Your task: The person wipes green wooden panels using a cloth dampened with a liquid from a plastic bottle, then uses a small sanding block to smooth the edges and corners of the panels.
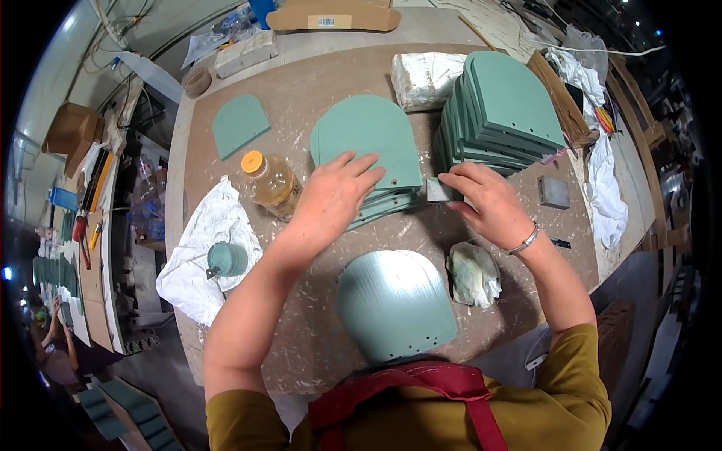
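Note:
My left hand (340, 193) lies with its fingers stretched out on the top panel of a short stack of green, round-topped panels (365, 128). In my right hand (487, 203) a small grey block, like a sanding block (436, 190), is pinched at the stack's right edge. Small holes show near the straight edge of these panels. Closest to my body lies another green panel (391, 301), glossy with reflected light. A crumpled, stained cloth (474, 275) rests right of it, below my right hand. The taller stack of green panels (515, 98) stands at the far right.
An orange-capped bottle (272, 184) stands beside my left forearm. A white cloth (192, 259) carries a small green container (228, 259). One smaller green panel (241, 124) lies far left. A wrapped white block (427, 80) sits behind the stacks; a grey block (553, 192) lies right.

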`<state>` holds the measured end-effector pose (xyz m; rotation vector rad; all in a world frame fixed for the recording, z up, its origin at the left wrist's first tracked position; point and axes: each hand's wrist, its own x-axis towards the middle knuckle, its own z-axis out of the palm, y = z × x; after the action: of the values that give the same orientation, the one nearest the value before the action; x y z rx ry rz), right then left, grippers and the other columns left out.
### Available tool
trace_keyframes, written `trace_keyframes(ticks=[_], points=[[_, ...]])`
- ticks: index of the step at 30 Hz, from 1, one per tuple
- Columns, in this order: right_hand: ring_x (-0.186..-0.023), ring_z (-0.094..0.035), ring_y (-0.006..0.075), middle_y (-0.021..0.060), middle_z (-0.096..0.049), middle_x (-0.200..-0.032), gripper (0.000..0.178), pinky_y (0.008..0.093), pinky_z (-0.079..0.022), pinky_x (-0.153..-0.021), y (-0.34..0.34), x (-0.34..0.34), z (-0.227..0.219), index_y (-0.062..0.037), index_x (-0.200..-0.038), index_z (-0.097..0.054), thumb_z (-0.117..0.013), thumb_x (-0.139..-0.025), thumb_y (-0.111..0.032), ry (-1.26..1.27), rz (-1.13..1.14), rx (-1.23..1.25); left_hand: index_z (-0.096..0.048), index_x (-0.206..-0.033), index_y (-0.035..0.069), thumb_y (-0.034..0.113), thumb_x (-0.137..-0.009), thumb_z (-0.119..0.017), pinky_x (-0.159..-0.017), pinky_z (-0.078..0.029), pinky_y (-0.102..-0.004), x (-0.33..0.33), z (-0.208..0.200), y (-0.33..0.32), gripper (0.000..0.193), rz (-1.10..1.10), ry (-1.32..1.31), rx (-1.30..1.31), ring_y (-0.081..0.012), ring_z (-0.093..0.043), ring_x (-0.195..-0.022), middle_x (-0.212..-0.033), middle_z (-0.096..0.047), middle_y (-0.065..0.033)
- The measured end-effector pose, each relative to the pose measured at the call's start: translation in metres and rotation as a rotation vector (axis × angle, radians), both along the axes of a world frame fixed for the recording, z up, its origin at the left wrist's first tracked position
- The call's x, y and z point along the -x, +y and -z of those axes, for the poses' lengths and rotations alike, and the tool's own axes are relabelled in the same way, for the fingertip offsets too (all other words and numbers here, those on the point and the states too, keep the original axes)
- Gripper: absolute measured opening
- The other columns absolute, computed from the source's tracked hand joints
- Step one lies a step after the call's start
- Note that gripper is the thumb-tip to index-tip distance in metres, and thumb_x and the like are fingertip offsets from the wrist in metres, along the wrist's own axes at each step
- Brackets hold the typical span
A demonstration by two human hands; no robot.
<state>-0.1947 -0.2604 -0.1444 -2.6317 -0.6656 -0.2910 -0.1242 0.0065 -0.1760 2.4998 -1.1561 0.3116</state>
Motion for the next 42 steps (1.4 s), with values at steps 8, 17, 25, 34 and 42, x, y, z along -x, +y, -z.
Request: trace_keyframes(ticks=[8,17,25,34,42], points=[[-0.097,-0.059,0.0316,0.0109,-0.059,-0.105,0.038,0.0392,-0.048,-0.083,0.0,-0.017,0.001,-0.0026,-0.113,-0.061,-0.07,-0.076,-0.005,0.047,0.039,-0.116,-0.063,-0.116,0.01,0.012,-0.087,-0.06,-0.094,-0.047,-0.041,0.0,-0.002,0.0,0.029,0.004,0.001,-0.021,-0.0334,-0.055,-0.116,-0.129,-0.059,-0.0064],[-0.097,-0.059,0.0313,0.0116,-0.059,-0.106,0.04,0.0385,-0.048,-0.083,0.001,-0.021,-0.007,-0.0024,-0.117,-0.06,-0.07,-0.077,-0.004,0.217,0.035,-0.2,-0.064,-0.115,0.011,0.013,-0.088,-0.061,-0.092,-0.048,-0.0408,0.001,-0.002,0.0,0.028,-0.012,0.016,-0.008,-0.0328,-0.056,-0.115,-0.128,-0.06,-0.0058],[-0.097,-0.059,0.0315,0.0111,-0.059,-0.105,0.034,0.0391,-0.048,-0.082,0.004,-0.016,-0.011,-0.0027,-0.113,-0.062,-0.069,-0.08,-0.009,0.197,0.062,-0.192,-0.064,-0.114,0.009,0.012,-0.086,-0.062,-0.092,-0.048,-0.0411,0.001,0.001,0.001,0.028,-0.008,-0.007,-0.002,-0.0335,-0.056,-0.114,-0.126,-0.06,-0.0073],[-0.097,-0.059,0.0317,0.0107,-0.059,-0.106,0.035,0.0391,-0.048,-0.082,-0.007,-0.005,-0.015,-0.0027,-0.113,-0.061,-0.068,-0.08,-0.009,0.219,0.054,-0.077,-0.064,-0.114,0.009,0.012,-0.086,-0.062,-0.09,-0.049,-0.0412,0.001,0.003,0.002,0.028,-0.01,-0.008,0.006,-0.0338,-0.056,-0.114,-0.125,-0.061,-0.0076],[-0.096,-0.059,0.0308,0.011,-0.059,-0.106,0.035,0.0389,-0.048,-0.082,-0.001,-0.024,-0.004,-0.0025,-0.114,-0.061,-0.068,-0.081,-0.009,0.207,0.062,-0.172,-0.064,-0.115,0.01,0.013,-0.087,-0.061,-0.092,-0.048,-0.0415,0.001,0.0,-0.001,0.029,-0.009,0.003,-0.008,-0.0331,-0.056,-0.115,-0.127,-0.06,-0.0065]])
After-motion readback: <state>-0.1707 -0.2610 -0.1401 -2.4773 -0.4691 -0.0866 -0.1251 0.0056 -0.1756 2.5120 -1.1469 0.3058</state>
